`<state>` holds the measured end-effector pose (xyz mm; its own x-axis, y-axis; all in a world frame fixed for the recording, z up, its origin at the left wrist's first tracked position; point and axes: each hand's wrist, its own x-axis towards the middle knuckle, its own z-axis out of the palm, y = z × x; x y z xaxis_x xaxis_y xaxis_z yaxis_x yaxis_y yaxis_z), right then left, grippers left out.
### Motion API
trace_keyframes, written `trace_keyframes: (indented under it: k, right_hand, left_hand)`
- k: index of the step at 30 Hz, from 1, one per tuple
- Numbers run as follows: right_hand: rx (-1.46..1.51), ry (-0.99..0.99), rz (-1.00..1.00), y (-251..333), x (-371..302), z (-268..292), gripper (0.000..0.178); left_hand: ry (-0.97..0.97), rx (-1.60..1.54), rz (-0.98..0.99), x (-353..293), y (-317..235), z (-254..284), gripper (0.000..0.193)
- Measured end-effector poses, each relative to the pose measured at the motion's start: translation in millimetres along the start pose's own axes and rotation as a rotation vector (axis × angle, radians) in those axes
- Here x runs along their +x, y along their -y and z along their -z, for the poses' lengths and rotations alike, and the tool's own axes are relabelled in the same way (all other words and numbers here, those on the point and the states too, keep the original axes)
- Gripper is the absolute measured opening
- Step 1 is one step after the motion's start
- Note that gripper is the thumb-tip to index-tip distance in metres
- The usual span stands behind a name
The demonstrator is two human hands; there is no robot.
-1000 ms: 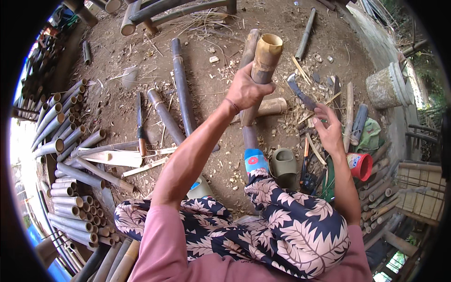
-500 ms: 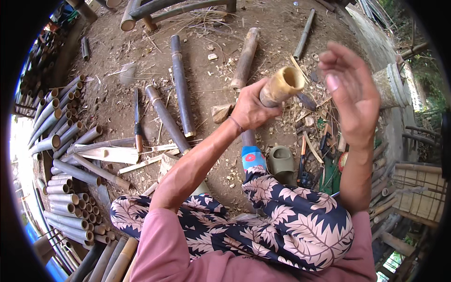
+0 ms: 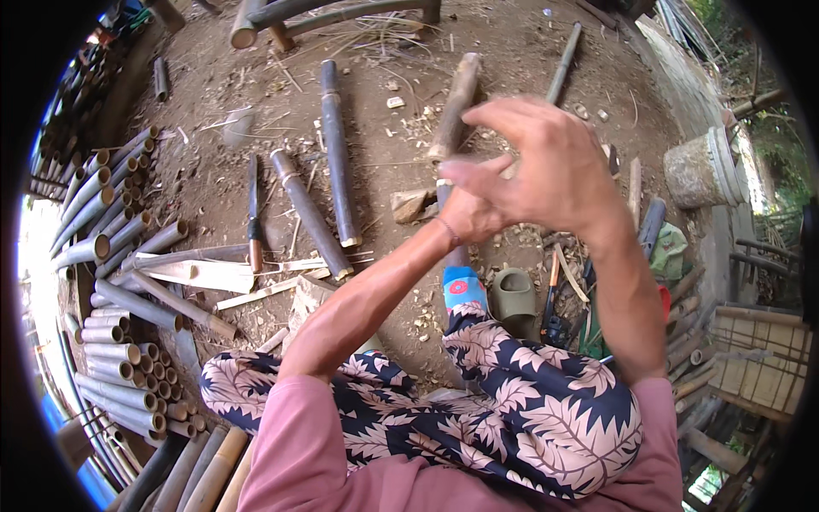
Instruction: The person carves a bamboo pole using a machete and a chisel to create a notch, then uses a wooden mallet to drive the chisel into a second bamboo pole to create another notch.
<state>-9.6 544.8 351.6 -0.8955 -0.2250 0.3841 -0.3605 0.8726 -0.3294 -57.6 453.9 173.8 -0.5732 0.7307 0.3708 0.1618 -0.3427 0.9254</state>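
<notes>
My left hand (image 3: 476,212) is in front of me, its fingers mostly hidden behind my right hand. It is closed on a short bamboo tube (image 3: 510,171), of which only a pale sliver shows. Over the tube's end is my right hand (image 3: 550,162), slightly blurred, with the thumb apart from the curved fingers. Whether the right palm touches the tube cannot be made out. Beyond the hands a thicker bamboo piece (image 3: 455,107) lies on the dirt floor, and a stone or wood block (image 3: 411,205) sits left of my wrists.
Bamboo lengths (image 3: 339,154) and a long knife (image 3: 254,213) lie on the left. Cut bamboo tubes (image 3: 119,375) are stacked at the far left. At right stand a whitish bucket (image 3: 695,175) and tools (image 3: 554,294) beside a green clog (image 3: 514,294). A bamboo bench (image 3: 358,13) is at the back.
My right hand has swung left from beside the tube to over its open end, covering most of it. My left hand has moved slightly right and stays around the tube.
</notes>
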Motion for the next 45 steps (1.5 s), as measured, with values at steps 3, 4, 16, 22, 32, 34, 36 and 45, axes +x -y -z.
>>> trace_keyframes:
  k: [3,4,16,22,32,34,36,45]
  right_hand:
    - [0.055,0.083,-0.015,9.1,13.1,17.0,0.049]
    - [0.118,0.045,0.023,10.0,18.7,30.7,0.053]
    - [0.267,-0.395,-0.567,-193.8,-46.5,-21.9,0.034]
    - [-0.330,0.535,-0.947,-311.3,-145.8,-158.1,0.060]
    - [-0.128,0.433,-1.074,-296.8,-163.8,-130.0,0.057]
    - [0.153,0.461,-1.046,-250.9,-158.9,-108.4,0.055]
    - [0.313,0.608,-0.900,-207.9,-143.3,-91.5,0.050]
    - [0.078,1.138,-0.235,-173.5,-87.1,-164.9,0.049]
  left_hand:
    - [-0.007,0.033,0.073,-6.6,-3.4,9.8,0.048]
    - [-0.026,0.085,0.077,-9.3,-6.7,16.7,0.047]
    - [-0.575,0.417,-0.005,53.1,-78.3,32.7,0.045]
    - [-0.548,0.855,0.738,54.0,60.9,175.3,0.069]
    - [-0.309,1.030,0.543,-31.0,105.1,174.8,0.055]
    - [-0.159,0.574,0.697,-58.6,67.5,127.4,0.040]
    - [0.004,-0.158,1.044,-74.9,42.0,69.7,0.047]
    - [-0.877,-1.502,1.218,-50.1,119.2,-66.9,0.053]
